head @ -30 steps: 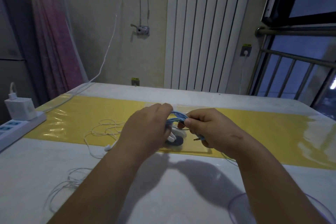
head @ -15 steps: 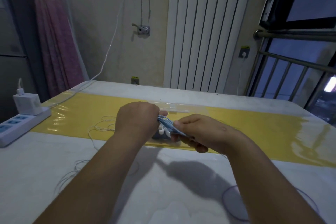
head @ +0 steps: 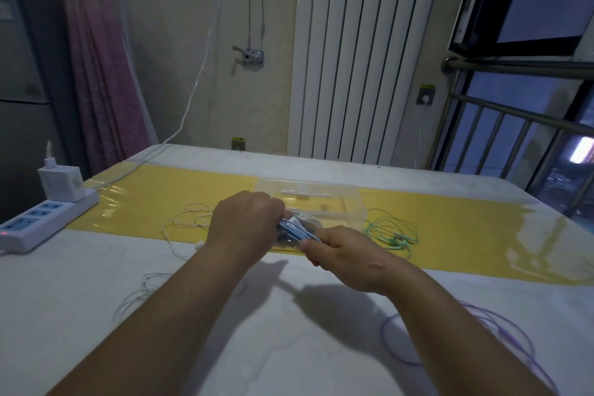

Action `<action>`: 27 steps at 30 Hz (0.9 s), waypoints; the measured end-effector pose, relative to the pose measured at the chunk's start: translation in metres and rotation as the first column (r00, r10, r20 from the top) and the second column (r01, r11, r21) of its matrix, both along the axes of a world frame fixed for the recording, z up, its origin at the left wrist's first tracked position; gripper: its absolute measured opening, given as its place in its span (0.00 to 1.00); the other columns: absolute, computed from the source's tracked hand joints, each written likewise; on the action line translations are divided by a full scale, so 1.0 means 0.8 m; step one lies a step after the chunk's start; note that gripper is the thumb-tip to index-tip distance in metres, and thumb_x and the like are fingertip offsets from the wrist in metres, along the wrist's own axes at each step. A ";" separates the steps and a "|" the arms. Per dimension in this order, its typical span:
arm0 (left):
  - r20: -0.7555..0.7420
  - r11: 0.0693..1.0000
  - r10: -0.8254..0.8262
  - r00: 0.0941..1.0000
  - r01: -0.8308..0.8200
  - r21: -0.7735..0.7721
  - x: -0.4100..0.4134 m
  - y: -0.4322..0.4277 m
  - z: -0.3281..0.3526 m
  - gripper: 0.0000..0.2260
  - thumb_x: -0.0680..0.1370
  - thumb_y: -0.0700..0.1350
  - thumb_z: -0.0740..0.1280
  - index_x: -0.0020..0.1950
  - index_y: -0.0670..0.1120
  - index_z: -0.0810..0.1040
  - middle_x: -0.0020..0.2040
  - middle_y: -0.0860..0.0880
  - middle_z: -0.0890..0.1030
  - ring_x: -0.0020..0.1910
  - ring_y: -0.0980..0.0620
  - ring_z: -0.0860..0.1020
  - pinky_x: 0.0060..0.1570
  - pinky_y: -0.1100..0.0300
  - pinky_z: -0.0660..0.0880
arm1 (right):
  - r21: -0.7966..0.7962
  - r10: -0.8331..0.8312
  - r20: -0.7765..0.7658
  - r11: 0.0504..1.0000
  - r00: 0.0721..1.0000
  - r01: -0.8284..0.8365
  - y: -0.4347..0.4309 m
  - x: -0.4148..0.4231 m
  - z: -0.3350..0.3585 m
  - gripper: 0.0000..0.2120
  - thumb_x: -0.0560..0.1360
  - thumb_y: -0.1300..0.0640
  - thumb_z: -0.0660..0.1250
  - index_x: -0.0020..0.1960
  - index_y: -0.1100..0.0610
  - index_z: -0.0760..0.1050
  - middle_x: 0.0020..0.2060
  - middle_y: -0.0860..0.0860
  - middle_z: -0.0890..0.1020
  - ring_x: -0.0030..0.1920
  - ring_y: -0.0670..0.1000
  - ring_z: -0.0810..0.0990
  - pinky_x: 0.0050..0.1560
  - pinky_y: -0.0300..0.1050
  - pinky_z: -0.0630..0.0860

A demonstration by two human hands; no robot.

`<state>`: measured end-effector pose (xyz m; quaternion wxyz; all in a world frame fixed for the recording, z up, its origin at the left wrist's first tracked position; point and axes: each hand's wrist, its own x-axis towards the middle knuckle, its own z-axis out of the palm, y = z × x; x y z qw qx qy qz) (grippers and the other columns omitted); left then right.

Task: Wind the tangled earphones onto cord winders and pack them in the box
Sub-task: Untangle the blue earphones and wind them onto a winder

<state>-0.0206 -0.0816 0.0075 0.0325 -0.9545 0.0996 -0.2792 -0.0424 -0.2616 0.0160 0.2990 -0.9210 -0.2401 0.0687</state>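
Both bare forearms reached forward over the pale, marbled table point(head: 289, 331), meeting near its middle. The left hand point(head: 244, 222) sat knuckles-up, its grip clenched around a bundle of thin blue earphone cord point(head: 297, 231). The right hand point(head: 347, 257) pinched the bundle's other end, with the strands taut between them, just in front of a clear plastic box point(head: 321, 199) on a glossy yellow mat point(head: 466, 228). Loose green earphones point(head: 390, 231) lay right of the box and tangled white earphones point(head: 186, 222) lay left.

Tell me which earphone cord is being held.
The blue earphone cord, held by left hand and right hand; white cord, green cord and purple cord lie loose.
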 end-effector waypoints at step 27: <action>-0.535 0.727 -0.253 0.806 -0.207 -0.655 -0.002 -0.068 -0.052 0.19 0.79 0.54 0.61 0.40 0.40 0.79 0.40 0.41 0.81 0.43 0.43 0.79 0.39 0.56 0.72 | -0.521 -0.084 0.375 0.804 0.923 0.285 -0.008 -0.029 -0.064 0.19 0.80 0.44 0.49 0.43 0.52 0.73 0.46 0.56 0.81 0.48 0.58 0.79 0.40 0.46 0.65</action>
